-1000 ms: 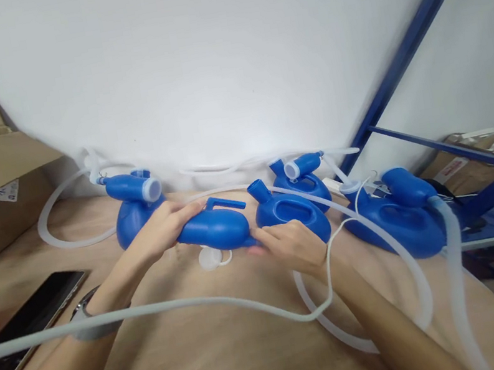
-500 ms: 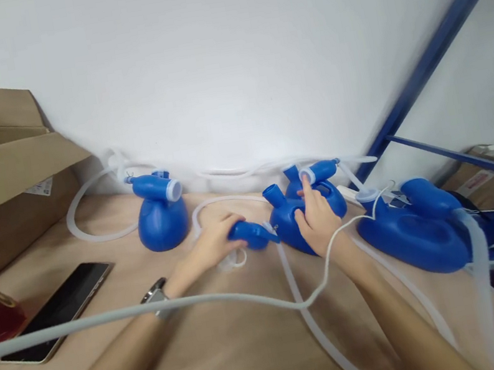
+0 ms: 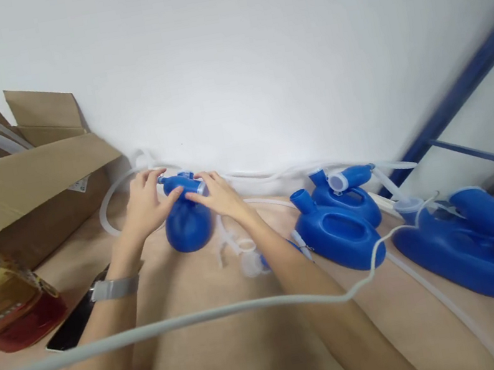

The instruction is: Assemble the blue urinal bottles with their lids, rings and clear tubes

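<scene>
My left hand (image 3: 144,203) and my right hand (image 3: 221,197) grip the blue tube-shaped urinal head (image 3: 183,185) from either side. Its left end is by my left fingers, its white-capped end by my right thumb and fingertips. This head sits atop a rounded blue urinal bottle (image 3: 188,223) on the table. Beneath my right forearm, partly hidden, lies another blue piece with a clear cap (image 3: 251,263). To the right stands an open-necked blue urinal bottle (image 3: 339,239), with a second blue bottle (image 3: 353,206) behind it carrying a capped head (image 3: 351,178).
A larger blue urinal bottle (image 3: 467,255) stands far right. An open cardboard box (image 3: 38,182), a jug of reddish liquid (image 3: 11,306) and a phone (image 3: 74,324) are on the left. A pale cable (image 3: 230,309) crosses the near view. A blue metal frame (image 3: 458,89) rises at the right.
My left hand has let go of the small blue piece, and my right has left the capped head at right. Both have moved to the left bottle's head. The view has shifted left.
</scene>
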`<state>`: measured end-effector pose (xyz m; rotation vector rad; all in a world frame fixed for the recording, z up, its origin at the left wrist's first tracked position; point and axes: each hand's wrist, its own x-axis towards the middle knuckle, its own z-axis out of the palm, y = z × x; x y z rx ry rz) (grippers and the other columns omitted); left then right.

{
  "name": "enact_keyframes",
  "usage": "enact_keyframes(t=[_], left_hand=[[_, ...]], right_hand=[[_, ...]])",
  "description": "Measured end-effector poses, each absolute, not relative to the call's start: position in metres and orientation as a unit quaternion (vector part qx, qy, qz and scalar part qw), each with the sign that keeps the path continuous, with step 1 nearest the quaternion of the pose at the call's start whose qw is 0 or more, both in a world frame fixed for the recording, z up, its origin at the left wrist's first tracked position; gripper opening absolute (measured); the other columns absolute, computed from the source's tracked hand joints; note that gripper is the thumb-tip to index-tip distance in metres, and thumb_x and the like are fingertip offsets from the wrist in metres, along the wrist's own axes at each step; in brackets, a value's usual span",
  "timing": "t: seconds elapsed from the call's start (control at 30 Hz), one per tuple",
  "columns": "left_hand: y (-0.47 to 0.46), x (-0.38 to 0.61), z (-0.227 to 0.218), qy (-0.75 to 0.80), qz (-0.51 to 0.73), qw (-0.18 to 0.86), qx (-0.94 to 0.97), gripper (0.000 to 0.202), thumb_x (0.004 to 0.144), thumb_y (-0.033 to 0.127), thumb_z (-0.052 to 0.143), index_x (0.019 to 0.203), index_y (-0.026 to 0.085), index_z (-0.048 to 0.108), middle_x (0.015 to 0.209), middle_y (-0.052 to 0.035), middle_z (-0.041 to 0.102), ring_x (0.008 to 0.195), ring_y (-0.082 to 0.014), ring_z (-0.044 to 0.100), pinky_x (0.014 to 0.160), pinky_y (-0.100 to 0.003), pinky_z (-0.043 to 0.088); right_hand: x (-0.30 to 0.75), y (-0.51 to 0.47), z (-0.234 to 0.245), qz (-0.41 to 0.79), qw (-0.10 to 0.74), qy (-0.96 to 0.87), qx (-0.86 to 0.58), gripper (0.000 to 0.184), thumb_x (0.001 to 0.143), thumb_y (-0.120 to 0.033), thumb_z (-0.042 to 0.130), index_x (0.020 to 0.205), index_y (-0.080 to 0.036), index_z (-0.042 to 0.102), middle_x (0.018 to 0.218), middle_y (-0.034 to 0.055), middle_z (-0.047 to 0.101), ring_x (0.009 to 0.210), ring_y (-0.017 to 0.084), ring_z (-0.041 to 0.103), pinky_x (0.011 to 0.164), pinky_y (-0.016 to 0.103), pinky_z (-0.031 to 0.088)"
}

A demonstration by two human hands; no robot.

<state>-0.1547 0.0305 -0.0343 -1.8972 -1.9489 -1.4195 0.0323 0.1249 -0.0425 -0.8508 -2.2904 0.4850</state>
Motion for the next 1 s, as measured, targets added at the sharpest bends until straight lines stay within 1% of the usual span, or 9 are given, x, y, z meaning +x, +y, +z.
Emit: enact_keyframes(t=[0.07,0.13,0.27,0.33,0.4,0.47,0.6,0.8,1.0], left_hand=[[0.038,-0.164,-0.047,-0.642,-0.47,0.027,-0.606,0.067,0.093,0.058,0.058,0.147,0.018,0.058,0.155,-0.021,0.054,0.145,-0.0411,0.047,0.123,-0.055,0.035],[0.047,-0.166,-0.057,-0.65,-0.478,0.018,-0.59,0.065,0.099,0.054,0.048,0.149,0.015,0.057,0.154,-0.0222,0.055,0.146,-0.0402,0.046,0.125,-0.057,0.032],[0.055,-0.166,-0.055,-0.664,-0.497,0.005,-0.558,0.056,0.1,0.054,0.047,0.132,0.016,0.072,0.143,-0.022,0.065,0.148,-0.0437,0.04,0.127,-0.061,0.024],[0.05,-0.169,-0.046,-0.658,-0.491,-0.04,-0.569,0.052,0.097,0.057,0.054,0.116,0.016,0.08,0.126,-0.0199,0.076,0.136,-0.0435,0.054,0.122,-0.058,0.036],[0.042,-0.174,-0.036,-0.637,-0.474,-0.113,-0.597,0.048,0.092,0.061,0.063,0.103,0.018,0.084,0.108,-0.0145,0.082,0.115,-0.0383,0.069,0.11,-0.049,0.05],[0.034,-0.177,-0.03,-0.603,-0.456,-0.199,-0.624,0.046,0.085,0.063,0.074,0.097,0.02,0.085,0.101,-0.0102,0.084,0.103,-0.0329,0.074,0.099,-0.041,0.056],[0.031,-0.17,-0.028,-0.56,-0.466,-0.298,-0.617,0.051,0.076,0.069,0.083,0.088,0.019,0.085,0.099,-0.0116,0.084,0.097,-0.0288,0.075,0.091,-0.037,0.057],[0.041,-0.151,-0.036,-0.552,-0.535,-0.299,-0.566,0.053,0.074,0.069,0.084,0.088,0.017,0.083,0.094,-0.0128,0.083,0.095,-0.0275,0.072,0.087,-0.037,0.056],[0.042,-0.155,-0.038,-0.555,-0.516,-0.336,-0.56,0.052,0.065,0.067,0.085,0.077,0.016,0.079,0.08,-0.0111,0.077,0.066,-0.018,0.06,0.066,-0.034,0.051]], right_hand=[[0.03,0.126,-0.056,0.194,0.351,-0.871,-0.285,0.05,0.1,-0.041,0.069,0.142,-0.017,0.057,0.139,0.0158,0.063,0.131,0.029,0.062,0.117,0.044,0.046],[0.034,0.123,-0.068,0.195,0.392,-0.867,-0.24,0.042,0.102,-0.037,0.065,0.139,-0.018,0.057,0.137,0.0142,0.065,0.131,0.026,0.062,0.118,0.04,0.045],[0.049,0.114,-0.083,0.219,0.431,-0.851,-0.203,0.034,0.101,-0.043,0.065,0.128,-0.023,0.059,0.133,0.0106,0.068,0.127,0.024,0.064,0.115,0.04,0.047],[0.059,0.11,-0.087,0.259,0.445,-0.832,-0.206,0.034,0.098,-0.046,0.068,0.122,-0.024,0.057,0.134,0.0103,0.068,0.126,0.025,0.065,0.112,0.04,0.049],[0.07,0.106,-0.089,0.299,0.459,-0.81,-0.211,0.032,0.097,-0.047,0.066,0.118,-0.025,0.054,0.139,0.0107,0.066,0.127,0.025,0.064,0.108,0.04,0.052],[0.079,0.104,-0.091,0.32,0.475,-0.79,-0.218,0.028,0.1,-0.047,0.059,0.116,-0.026,0.051,0.14,0.011,0.066,0.127,0.025,0.064,0.103,0.039,0.053],[0.087,0.103,-0.094,0.304,0.525,-0.754,-0.253,0.026,0.104,-0.052,0.047,0.108,-0.026,0.051,0.124,0.01,0.072,0.118,0.025,0.066,0.099,0.039,0.052],[0.08,0.111,-0.1,0.297,0.604,-0.688,-0.273,0.026,0.107,-0.049,0.041,0.109,-0.026,0.053,0.109,0.0078,0.076,0.101,0.023,0.07,0.094,0.038,0.052],[0.078,0.12,-0.094,0.32,0.615,-0.674,-0.254,0.025,0.105,-0.046,0.044,0.109,-0.024,0.054,0.105,0.0081,0.076,0.102,0.023,0.072,0.096,0.037,0.052]])
